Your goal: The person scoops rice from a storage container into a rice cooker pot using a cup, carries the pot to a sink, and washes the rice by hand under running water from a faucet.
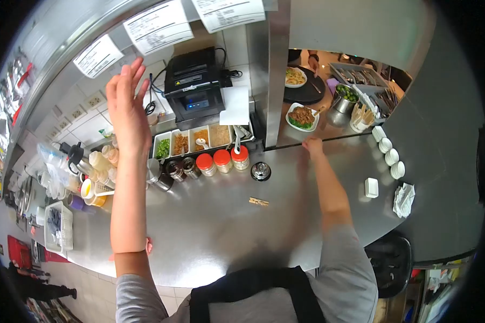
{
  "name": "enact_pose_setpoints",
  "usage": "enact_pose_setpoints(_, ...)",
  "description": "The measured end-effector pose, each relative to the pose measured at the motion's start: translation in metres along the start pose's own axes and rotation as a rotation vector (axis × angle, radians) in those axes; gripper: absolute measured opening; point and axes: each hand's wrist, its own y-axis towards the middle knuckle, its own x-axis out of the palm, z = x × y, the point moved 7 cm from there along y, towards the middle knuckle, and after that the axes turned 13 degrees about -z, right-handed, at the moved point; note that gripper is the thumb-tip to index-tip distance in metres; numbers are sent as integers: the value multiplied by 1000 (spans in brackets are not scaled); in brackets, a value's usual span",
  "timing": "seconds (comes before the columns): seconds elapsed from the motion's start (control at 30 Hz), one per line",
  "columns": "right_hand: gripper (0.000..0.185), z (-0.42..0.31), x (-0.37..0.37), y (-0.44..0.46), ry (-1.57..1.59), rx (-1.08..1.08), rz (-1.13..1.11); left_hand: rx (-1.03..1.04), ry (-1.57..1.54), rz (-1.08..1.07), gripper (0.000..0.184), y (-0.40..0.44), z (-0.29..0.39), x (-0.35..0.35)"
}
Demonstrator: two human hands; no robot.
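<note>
My left hand (128,102) is raised in front of the shelf, its fingers stretched out with nothing in them. Close to its fingertips hang printed order slips (157,27). My right hand (313,144) reaches to the sill of the serving window, fingers curled in; what they hold, if anything, is hidden. Just beyond it stands a white bowl (302,117) of brown meat and greens, with a small gap visible between them. On the steel counter (215,231) lie a wooden clothespin (258,202) and a silver call bell (261,171).
A black receipt printer (194,83) stands behind trays of toppings (181,142) and red-lidded jars (222,161). Squeeze bottles (99,160) and a white basket (59,226) are at left. Small white dishes (392,156) and napkins (404,200) sit at right. Past the window, another person's hand (313,63) shows near a black tray.
</note>
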Motion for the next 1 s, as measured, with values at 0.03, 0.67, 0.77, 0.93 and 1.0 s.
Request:
enact_pose_setpoints(0.03, 14, 0, 15, -18, -194, 17, -117, 33, 7, -7, 30, 1, 5, 5)
enact_pose_setpoints(0.67, 19, 21, 190, -324, -706, -365, -381, -121, 563, -197, 34, -221, -77, 10)
enact_pose_setpoints(0.77, 15, 30, 175, -322, -541, -175, -417, -591, 569, -283, 23, -354, -145, -5)
enact_pose_setpoints(0.93, 17, 13, 196, -361, -409, 128, -648, -627, 865, -387, 28, -450, -169, -39)
enact_pose_setpoints(1.0, 18, 9, 218, -381, -405, 181, -754, -506, 905, -355, 28, -454, -160, -41)
